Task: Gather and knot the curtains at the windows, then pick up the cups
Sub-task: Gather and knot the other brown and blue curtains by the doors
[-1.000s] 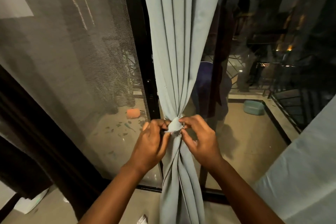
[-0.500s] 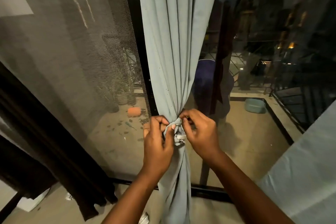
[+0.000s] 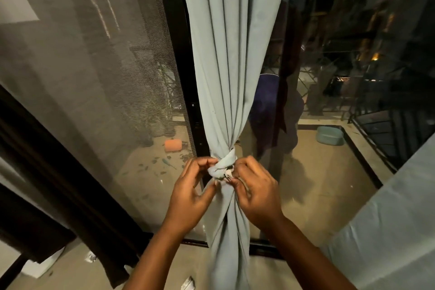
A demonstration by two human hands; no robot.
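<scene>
We are looking down at a long, pale grey-blue fabric curtain that is hanging in front of a black window frame, its folds narrowing into a tight waist where a wrapped band of the same cloth is circling the bundle. Below that band the curtain is spreading out again and falling past the bottom rail of the frame. Our left hand is sitting just to the left of the band with its fingers curled and partly spread; its fingertips are touching the left edge of the wrap, and the thumb is pressing against the cloth just under it, though we cannot tell how firmly it is gripping. Our right hand is sitting on the right side, fingers bent inward and pinching a small pale, dark-marked end of material poking out under the band. To the left of the frame a grey mesh screen is covering the pane, and a dark brown curtain is hanging along its lower left edge. Through the glass we are seeing an orange block lying on the balcony floor and a teal basin standing near the balcony's far right edge. A second pale curtain panel is filling the lower right corner.
</scene>
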